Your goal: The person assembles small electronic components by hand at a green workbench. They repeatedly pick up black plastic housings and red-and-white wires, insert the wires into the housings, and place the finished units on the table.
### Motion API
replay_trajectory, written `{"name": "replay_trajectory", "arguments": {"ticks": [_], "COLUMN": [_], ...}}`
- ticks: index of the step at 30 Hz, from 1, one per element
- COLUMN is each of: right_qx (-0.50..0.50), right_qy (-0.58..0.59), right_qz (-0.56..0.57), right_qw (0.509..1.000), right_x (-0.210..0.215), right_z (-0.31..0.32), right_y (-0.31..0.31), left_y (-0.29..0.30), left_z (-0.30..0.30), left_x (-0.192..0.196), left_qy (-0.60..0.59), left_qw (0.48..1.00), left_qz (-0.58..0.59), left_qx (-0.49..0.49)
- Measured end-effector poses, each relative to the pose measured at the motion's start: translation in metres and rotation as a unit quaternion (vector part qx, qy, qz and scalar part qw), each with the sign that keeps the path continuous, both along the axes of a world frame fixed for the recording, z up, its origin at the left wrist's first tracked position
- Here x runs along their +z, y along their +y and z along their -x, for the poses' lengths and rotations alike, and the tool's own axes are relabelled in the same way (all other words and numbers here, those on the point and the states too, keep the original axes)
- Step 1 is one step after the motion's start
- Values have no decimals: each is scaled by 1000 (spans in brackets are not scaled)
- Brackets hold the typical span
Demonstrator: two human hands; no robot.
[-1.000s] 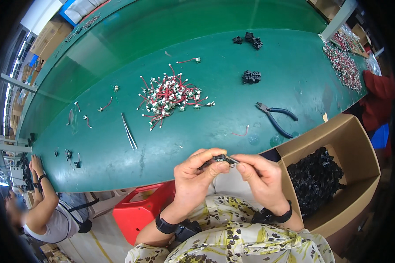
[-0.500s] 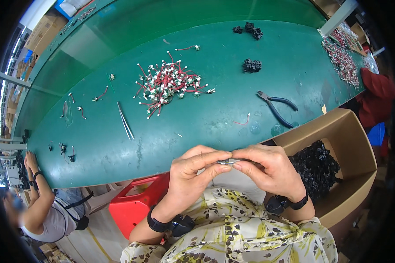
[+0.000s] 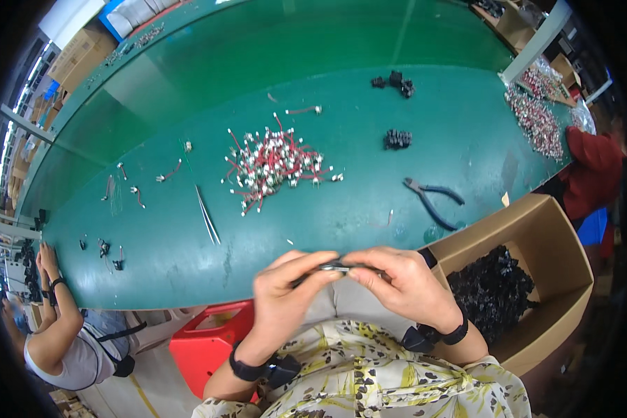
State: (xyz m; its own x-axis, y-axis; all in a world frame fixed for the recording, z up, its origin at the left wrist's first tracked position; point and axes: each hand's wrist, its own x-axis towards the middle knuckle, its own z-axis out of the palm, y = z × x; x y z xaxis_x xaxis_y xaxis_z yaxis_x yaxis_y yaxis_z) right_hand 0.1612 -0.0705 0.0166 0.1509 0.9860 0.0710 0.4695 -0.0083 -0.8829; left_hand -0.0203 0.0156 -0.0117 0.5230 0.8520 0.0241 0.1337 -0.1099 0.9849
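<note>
We held one small dark connector (image 3: 336, 266) pinched between the fingertips of our left hand (image 3: 285, 292) and right hand (image 3: 404, 285), fingers closed narrowly on its two ends, above the near edge of the green table (image 3: 313, 216); wire pile (image 3: 275, 164), pliers (image 3: 430, 202) and box (image 3: 536, 230) lay beyond.

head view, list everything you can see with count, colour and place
table: one, green, fills the upper view
wire pile: one, red and white, mid table
loose wires: several, red, left of the pile
tweezers: one, metal, left of the pile
pliers: one, blue handles, right of the pile
black parts: two small clusters, far right of table
second wire pile: one, red and white, far right end
box: one, cardboard, right, holds black parts
stool: one, red, below the table edge
other people: two, one lower left, one far right in red
small part: one, dark, pinched between both hands
left hand: on the part
right hand: on the part
</note>
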Motion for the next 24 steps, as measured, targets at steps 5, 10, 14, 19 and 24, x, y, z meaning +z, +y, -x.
{"name": "replay_trajectory", "arguments": {"ticks": [5,10,14,19,24], "right_qx": [-18,-55,-35,-29,-118], "right_qy": [34,63,135,90,92], "right_qz": [46,42,-15,-19,-62], "right_qw": [998,996,990,995,987], "right_x": [7,0,6,11,-5], "right_z": [-18,-17,11,21,20], "right_y": [6,20,32,29,17], "left_y": [71,99,57,24,9], "left_z": [102,169,85,5,-18], "left_x": [11,21,27,18,22], "left_qy": [16,2,-273,-357,-339], "left_qw": [947,898,926,832,847], "left_qz": [-32,-54,225,424,402], "left_qx": [321,437,130,-23,-73]}}
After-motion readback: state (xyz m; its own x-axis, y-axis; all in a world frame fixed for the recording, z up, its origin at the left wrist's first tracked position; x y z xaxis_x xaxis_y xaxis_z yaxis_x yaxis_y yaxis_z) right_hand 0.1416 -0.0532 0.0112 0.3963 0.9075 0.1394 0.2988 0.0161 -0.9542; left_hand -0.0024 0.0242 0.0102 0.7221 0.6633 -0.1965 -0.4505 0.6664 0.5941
